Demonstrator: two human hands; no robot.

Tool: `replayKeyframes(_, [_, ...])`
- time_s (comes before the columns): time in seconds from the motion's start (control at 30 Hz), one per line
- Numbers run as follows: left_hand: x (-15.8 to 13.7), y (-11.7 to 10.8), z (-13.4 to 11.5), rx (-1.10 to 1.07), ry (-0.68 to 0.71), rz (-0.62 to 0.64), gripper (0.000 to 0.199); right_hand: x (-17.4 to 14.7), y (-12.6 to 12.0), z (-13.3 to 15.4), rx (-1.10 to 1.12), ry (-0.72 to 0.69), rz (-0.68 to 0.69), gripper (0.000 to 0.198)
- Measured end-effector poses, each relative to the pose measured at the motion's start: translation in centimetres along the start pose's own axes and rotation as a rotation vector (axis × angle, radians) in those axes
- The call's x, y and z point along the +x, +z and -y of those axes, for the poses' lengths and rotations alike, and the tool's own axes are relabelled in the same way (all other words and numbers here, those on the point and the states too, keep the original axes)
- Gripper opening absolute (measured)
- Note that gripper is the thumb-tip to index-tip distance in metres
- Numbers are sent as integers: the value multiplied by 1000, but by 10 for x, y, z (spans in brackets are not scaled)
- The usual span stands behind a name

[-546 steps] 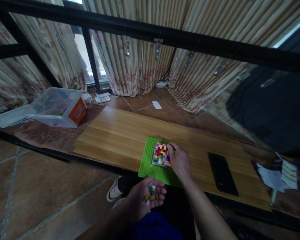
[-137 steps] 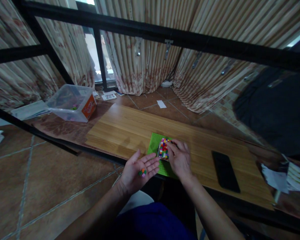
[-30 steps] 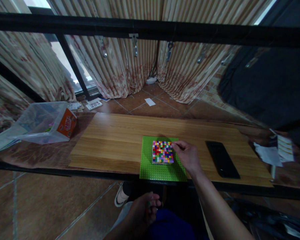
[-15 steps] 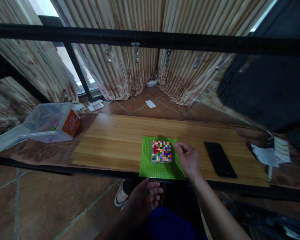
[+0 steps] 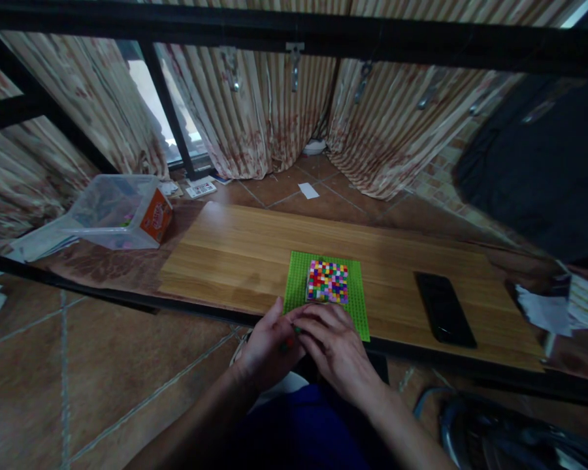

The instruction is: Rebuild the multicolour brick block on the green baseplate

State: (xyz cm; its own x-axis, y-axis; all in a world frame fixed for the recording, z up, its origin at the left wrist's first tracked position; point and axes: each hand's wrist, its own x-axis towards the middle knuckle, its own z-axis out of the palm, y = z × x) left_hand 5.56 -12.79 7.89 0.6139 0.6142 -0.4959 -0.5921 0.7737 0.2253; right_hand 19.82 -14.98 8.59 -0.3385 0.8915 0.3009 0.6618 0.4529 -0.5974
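Note:
My left hand (image 5: 269,346) is cupped palm up in front of the table edge, with a few small toy bricks (image 5: 287,342) in it, red and green ones among them. Over that palm, my right hand (image 5: 334,336) has its fingertips pinched at a small green brick (image 5: 297,330). Just beyond both hands, a square block of many-coloured small bricks (image 5: 327,281) stands on a green studded baseplate (image 5: 357,307). My fingers cover the baseplate's near left corner.
A black phone (image 5: 445,310) lies right of the baseplate on the wooden board (image 5: 235,261). At the left stands a clear plastic bin (image 5: 112,215) with an orange label and some coloured pieces inside. Papers (image 5: 543,308) lie at the right end. A dark bar (image 5: 323,29) crosses above.
My right hand has come from the baseplate's right side down to my left palm. My left hand has risen towards the table edge. The view has shifted, too.

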Motion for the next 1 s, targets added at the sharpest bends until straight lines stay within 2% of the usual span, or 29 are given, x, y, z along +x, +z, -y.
replayKeyframes(0.13, [1, 1, 1, -42, 38, 2, 42, 2, 5, -7, -13, -4, -22, 16])
replayKeyframes(0.23, [3, -5, -1, -31, 42, -16, 39, 6, 1, -8, 32, 36, -64, 15])
replayKeyframes(0.33, [4, -12, -4, 36, 25, -50, 36, 11, -4, -7, 72, 110, -124, 15])
replayKeyframes(0.47, [4, -15, -8, 128, 32, -126, 19, 14, -1, -6, 172, 173, -158, 12])
replayKeyframes(0.63, [4, -8, -14, 244, 68, -126, 23, 14, 12, -10, 246, 202, -220, 13])
replayKeyframes(0.77, [10, -4, -23, 303, 109, -85, 24, 18, 9, -14, 141, 162, -204, 16])
replayKeyframes(1.0, [27, 7, -26, 376, 184, -93, 33, 32, -4, -24, 12, 86, -218, 14])
